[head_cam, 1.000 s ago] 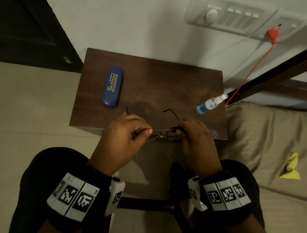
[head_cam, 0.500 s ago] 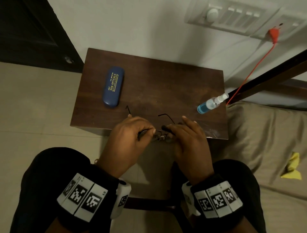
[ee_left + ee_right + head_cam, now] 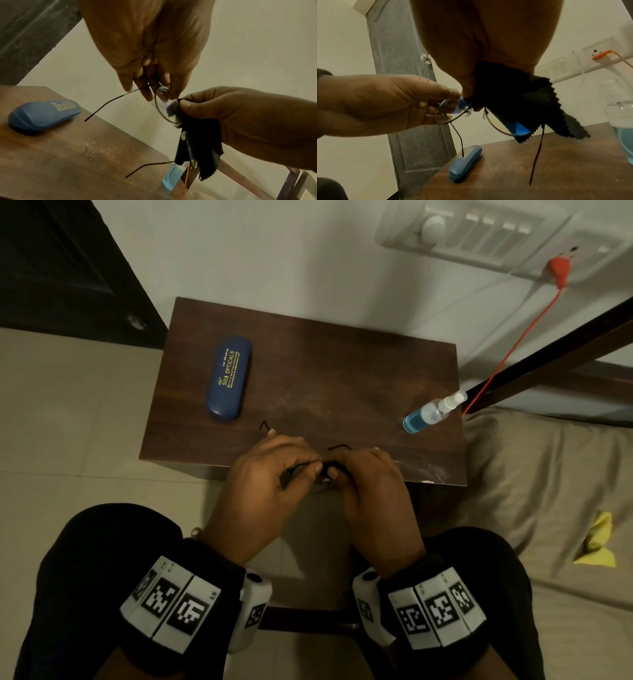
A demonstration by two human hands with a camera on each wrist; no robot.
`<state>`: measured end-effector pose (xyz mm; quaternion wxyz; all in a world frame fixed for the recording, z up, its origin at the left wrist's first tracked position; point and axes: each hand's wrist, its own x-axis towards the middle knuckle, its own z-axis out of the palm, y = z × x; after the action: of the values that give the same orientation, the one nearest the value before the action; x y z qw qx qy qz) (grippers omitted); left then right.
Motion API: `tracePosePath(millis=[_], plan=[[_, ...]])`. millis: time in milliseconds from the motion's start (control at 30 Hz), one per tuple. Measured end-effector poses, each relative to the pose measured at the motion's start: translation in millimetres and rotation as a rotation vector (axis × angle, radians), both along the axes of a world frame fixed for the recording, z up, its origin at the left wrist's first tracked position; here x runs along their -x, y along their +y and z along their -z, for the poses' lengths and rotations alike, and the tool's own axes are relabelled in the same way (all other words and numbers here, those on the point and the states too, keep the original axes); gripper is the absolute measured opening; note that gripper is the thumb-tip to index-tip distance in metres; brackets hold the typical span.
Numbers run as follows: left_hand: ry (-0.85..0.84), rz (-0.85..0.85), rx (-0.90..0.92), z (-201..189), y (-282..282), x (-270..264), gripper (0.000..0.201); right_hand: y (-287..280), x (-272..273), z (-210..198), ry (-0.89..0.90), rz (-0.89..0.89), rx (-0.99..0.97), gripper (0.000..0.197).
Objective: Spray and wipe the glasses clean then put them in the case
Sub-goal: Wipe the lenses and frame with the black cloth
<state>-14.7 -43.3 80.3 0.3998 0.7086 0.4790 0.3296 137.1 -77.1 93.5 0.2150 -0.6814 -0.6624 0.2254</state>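
Nearest the viewer, two forearms in black sleeves wear white wrist bands (image 3: 168,601) printed with black square codes. Just beyond them the two hands meet over the near edge of a dark wooden desk (image 3: 342,392). The left hand (image 3: 263,487) has its grip closed on the thin wire-framed glasses (image 3: 453,113), thumb and fingers pinching the rim of one lens. The right hand (image 3: 373,491) has its grip closed on a black cleaning cloth (image 3: 200,142) with a zigzag edge, pinching it onto the glasses near the bridge; the cloth hangs down over the other lens. The glasses are held in the air, off the desk, with both arms unfolded and pointing away from the viewer over the desktop. Farther back on the left side of the desk lies a closed blue glasses case (image 3: 228,378) with gold lettering, well apart from the hands. Near the desk's right edge a small clear spray bottle (image 3: 431,414) of blue liquid stands. To the right of the desk is a bed with a tan cover (image 3: 548,491), and a crumpled yellow cloth (image 3: 597,542) lies on it. Behind the desk, a pale wall carries a switch panel (image 3: 479,231) with an orange plug (image 3: 556,266) and cable.
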Motion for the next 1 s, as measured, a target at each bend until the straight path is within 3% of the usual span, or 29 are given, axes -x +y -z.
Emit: tracePosePath(millis=[133, 200, 267, 333, 500, 700, 1000], plan=[[-0.152, -0.257, 0.029, 1.1, -8.7, -0.5, 0.034, 1.6, -1.8, -2.2, 0.103, 0.121, 0.022, 0.014], [-0.246, -0.449, 0.11, 1.2, -12.8, -0.6, 0.023, 3.2, -1.6, -2.3, 0.157, 0.202, 0.031, 0.013], [-0.249, -0.534, 0.265, 5.5, -16.5, -1.5, 0.009, 4.6, 1.0, -1.3, 0.198, 0.282, 0.051, 0.013], [-0.217, -0.479, 0.339, 10.4, -22.5, -3.8, 0.014, 5.6, 5.3, 0.6, 0.229, 0.36, 0.036, 0.013], [-0.243, -0.31, 0.281, 6.4, -28.7, -20.4, 0.012, 5.2, 23.3, 2.6, 0.289, 0.477, 0.027, 0.015], [-0.207, -0.344, 0.288, 12.0, -30.3, -27.8, 0.016, 3.9, 35.9, -0.2, 0.322, 0.517, 0.028, 0.015], [-0.354, -0.313, 0.394, 3.1, -20.8, -18.2, 0.015, 1.2, 36.1, -6.4, 0.378, 0.383, 0.014, 0.014]])
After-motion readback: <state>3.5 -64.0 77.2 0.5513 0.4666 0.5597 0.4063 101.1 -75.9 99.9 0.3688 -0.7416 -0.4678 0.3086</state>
